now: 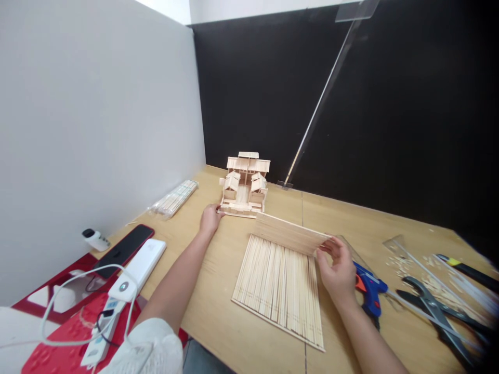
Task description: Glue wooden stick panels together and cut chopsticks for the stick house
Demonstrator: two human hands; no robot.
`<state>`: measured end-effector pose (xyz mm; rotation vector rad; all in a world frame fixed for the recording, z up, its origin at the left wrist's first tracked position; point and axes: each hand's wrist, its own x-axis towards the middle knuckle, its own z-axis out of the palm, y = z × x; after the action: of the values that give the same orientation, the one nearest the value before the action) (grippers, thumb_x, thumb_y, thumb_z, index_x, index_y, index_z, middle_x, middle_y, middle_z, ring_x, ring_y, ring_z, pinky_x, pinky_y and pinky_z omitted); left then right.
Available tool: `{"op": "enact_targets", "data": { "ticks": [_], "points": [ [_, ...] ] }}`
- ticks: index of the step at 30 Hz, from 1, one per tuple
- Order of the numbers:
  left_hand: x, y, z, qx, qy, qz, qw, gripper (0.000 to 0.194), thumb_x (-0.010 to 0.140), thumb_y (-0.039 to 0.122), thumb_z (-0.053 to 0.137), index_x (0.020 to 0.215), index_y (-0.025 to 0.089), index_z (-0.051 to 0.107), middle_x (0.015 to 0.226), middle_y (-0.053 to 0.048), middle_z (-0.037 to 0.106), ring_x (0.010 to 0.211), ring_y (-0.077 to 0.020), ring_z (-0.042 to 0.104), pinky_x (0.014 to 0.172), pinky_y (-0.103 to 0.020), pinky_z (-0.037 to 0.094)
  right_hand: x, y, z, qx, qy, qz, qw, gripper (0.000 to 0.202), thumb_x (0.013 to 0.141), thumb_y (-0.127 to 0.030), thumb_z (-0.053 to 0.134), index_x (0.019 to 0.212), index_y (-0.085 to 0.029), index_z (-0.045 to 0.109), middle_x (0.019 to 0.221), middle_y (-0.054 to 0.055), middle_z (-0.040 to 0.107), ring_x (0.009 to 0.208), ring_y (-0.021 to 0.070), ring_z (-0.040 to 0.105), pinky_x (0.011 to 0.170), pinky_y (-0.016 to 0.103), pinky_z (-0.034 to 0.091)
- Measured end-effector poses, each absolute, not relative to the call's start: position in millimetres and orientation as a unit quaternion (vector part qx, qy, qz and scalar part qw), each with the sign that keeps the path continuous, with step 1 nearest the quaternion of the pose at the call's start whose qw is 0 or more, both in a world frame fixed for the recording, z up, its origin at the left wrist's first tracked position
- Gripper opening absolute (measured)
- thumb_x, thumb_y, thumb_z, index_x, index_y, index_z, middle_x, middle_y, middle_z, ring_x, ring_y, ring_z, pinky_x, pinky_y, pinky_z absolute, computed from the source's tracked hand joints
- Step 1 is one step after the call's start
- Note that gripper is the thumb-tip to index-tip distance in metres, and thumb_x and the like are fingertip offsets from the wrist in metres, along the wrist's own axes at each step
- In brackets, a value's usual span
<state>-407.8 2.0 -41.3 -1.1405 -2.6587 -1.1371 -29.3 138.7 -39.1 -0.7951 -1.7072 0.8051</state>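
My left hand [211, 219] pinches the near left corner of a small model house [244, 189] made of wooden sticks, at the back of the table. In my right hand [334, 265] is the right end of a narrow stick panel [290, 232], fingers behind it and thumb in front. That panel stands tilted up along the far edge of a large flat mat of sticks [278, 291]. Whether the two are joined I cannot tell.
Right of the mat lie a blue glue gun [370, 291], cutting pliers [432, 306], a utility knife [468, 270] and stick scraps [436, 285]. On the left are bagged sticks [175, 198], a phone [123, 250], a white power bank [144, 264] and a power strip [101, 332].
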Motion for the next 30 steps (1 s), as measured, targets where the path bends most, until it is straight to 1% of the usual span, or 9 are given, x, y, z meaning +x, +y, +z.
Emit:
{"op": "enact_targets", "data": {
  "ticks": [11, 15, 20, 30],
  "points": [
    [-406.0, 1.4, -37.7, -0.364, -0.859, -0.36, 0.014, 0.028, 0.078, 0.024, 0.074, 0.103, 0.013, 0.071, 0.099, -0.01, 0.071, 0.089, -0.021, 0.065, 0.085, -0.029, 0.049, -30.9, 134.4, -34.6, -0.34, -0.707, 0.339, 0.519, 0.047, 0.079, -0.028, 0.067, 0.123, -0.019, 0.052, 0.112, 0.014, 0.065, 0.097, 0.0251, 0.065, 0.095, 0.05, 0.05],
    [-403.8, 0.9, -35.7, -0.361, -0.861, -0.358, 0.017, 0.027, 0.078, 0.023, 0.073, 0.102, 0.013, 0.072, 0.098, -0.011, 0.071, 0.089, -0.0219, 0.065, 0.085, -0.03, 0.049, -30.1, 135.5, -36.0, -0.341, -0.711, 0.333, 0.517, 0.048, 0.079, -0.027, 0.067, 0.124, -0.018, 0.052, 0.113, 0.014, 0.065, 0.098, 0.0258, 0.065, 0.094, 0.05, 0.05],
    [-403.6, 1.2, -36.5, -0.362, -0.861, -0.356, 0.02, 0.027, 0.078, 0.023, 0.073, 0.103, 0.013, 0.072, 0.101, -0.012, 0.071, 0.092, -0.0227, 0.065, 0.088, -0.031, 0.049, -30.4, 133.9, -34.0, -0.341, -0.714, 0.331, 0.515, 0.048, 0.08, -0.027, 0.066, 0.125, -0.019, 0.052, 0.113, 0.014, 0.065, 0.099, 0.0263, 0.065, 0.094, 0.05, 0.05],
    [-404.9, 1.4, -38.5, -0.357, -0.862, -0.36, 0.016, 0.026, 0.079, 0.025, 0.072, 0.103, 0.015, 0.072, 0.101, -0.011, 0.071, 0.091, -0.0224, 0.065, 0.087, -0.031, 0.049, -28.6, 137.2, -38.0, -0.34, -0.716, 0.327, 0.514, 0.049, 0.079, -0.029, 0.067, 0.125, -0.019, 0.052, 0.112, 0.014, 0.065, 0.098, 0.0259, 0.066, 0.095, 0.051, 0.05]
  ]
}}
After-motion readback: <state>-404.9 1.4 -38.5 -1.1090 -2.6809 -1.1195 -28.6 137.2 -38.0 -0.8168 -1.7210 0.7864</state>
